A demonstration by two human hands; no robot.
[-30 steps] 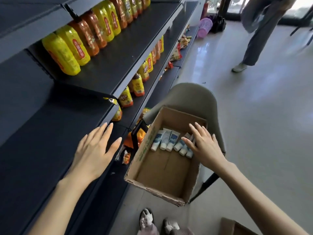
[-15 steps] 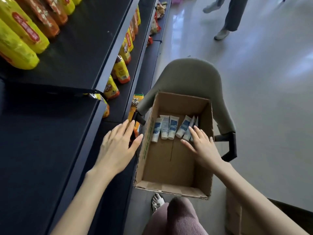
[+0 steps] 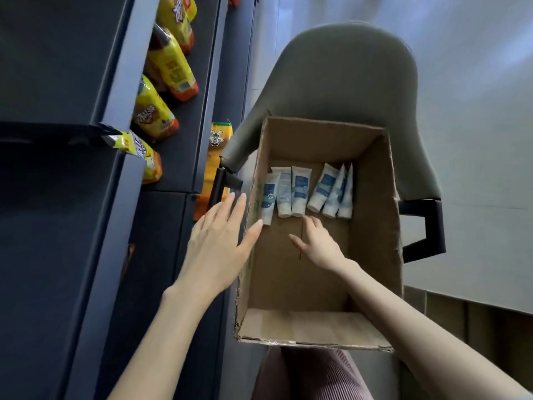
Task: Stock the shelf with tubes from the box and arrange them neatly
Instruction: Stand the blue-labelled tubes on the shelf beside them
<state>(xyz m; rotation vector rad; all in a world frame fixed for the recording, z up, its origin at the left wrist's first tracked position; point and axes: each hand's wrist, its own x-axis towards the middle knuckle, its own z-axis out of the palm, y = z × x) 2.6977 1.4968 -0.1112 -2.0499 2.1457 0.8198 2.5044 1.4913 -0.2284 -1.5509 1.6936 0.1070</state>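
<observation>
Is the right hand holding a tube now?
No, the right hand is open inside the box, its fingers curled round none of the tubes.

- box point(image 3: 375, 226) is set on chair point(image 3: 340, 76), w/ shelf point(image 3: 57, 226) to its left.
- tubes point(image 3: 300, 192) are laid in box at far end, 2 grps of 3.
- snack bags point(image 3: 170, 67) are kept on shelf tiers.
- L hand point(image 3: 219, 241) is held over box's left wall; R hand point(image 3: 320, 243) inside box, just before tubes.
</observation>
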